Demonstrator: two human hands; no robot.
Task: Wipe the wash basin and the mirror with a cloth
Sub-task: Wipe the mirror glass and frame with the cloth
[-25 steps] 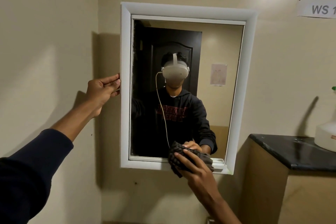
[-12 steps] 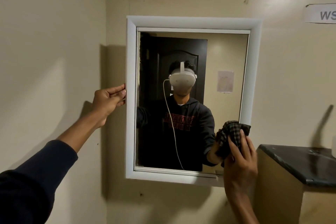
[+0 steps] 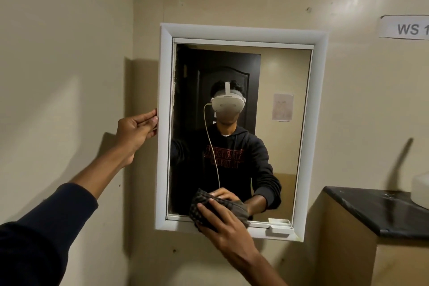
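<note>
Checked cloth (image 3: 218,212), soft and limp, is lying bunched against the lower mirror (image 3: 239,137) glass, the right hand (image 3: 228,227) pressing it flat-fingered. Left hand (image 3: 135,131) is gripping the frame's left edge, probably steadying it; glass is fragile, so gentle pressure.

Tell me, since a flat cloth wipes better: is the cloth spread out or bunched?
Bunched: the checked cloth sits crumpled under the right hand, pressed on the mirror glass.
</note>
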